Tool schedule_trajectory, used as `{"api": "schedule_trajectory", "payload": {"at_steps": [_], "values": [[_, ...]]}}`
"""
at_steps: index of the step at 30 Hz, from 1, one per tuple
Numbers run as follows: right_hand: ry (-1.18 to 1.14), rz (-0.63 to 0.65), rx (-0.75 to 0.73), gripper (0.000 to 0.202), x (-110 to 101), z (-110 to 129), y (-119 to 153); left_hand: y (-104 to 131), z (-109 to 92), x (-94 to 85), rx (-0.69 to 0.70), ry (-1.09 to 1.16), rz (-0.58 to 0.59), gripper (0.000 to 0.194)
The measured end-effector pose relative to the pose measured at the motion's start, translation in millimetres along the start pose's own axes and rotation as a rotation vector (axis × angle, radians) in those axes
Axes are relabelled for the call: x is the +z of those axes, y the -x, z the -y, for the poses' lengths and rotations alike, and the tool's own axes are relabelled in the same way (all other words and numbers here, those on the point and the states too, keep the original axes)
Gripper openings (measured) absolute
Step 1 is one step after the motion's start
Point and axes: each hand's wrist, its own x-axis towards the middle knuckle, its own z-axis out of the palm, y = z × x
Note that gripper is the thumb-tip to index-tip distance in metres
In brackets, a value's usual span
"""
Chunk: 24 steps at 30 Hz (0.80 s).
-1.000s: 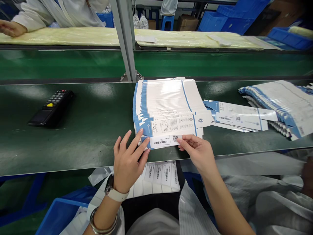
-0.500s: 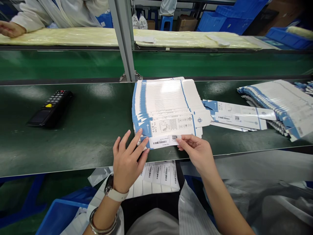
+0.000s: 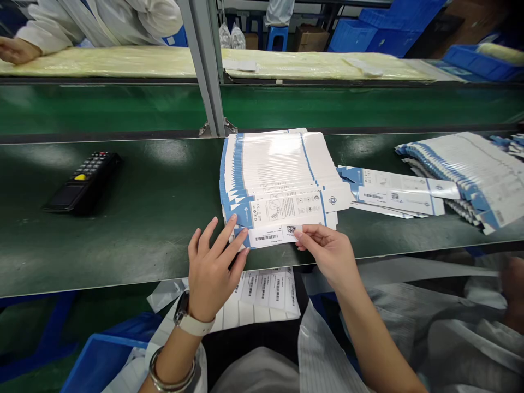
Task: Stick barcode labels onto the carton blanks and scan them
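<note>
A fanned stack of flat white and blue cartons lies in front of me on the dark green table. Along the lower edge of the nearest carton sits a white barcode label with a QR code. My right hand pinches the label's right end between thumb and fingers. My left hand is spread open, its fingertips resting at the blue left end of the front carton, by the label's other end. A sheet of barcode labels lies on my lap below the table edge.
A black handheld scanner with a yellow button lies on the left. To the right are a few labelled cartons and another fanned pile. Behind the table stand a metal post and a green belt. A person's sleeve shows beyond.
My hands and the label are almost where they were. The view has shifted slightly. At the far right edge, a blurred hand or arm of another person has come into view.
</note>
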Motion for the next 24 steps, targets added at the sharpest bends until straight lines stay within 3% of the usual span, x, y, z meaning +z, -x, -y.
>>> {"api": "schedule_trajectory", "payload": {"at_steps": [24], "values": [[-0.031, -0.014, 0.018, 0.023, 3.3, -1.0, 2.7, -0.6, -1.0, -1.8, -0.011, 0.010, 0.012, 0.036]]}}
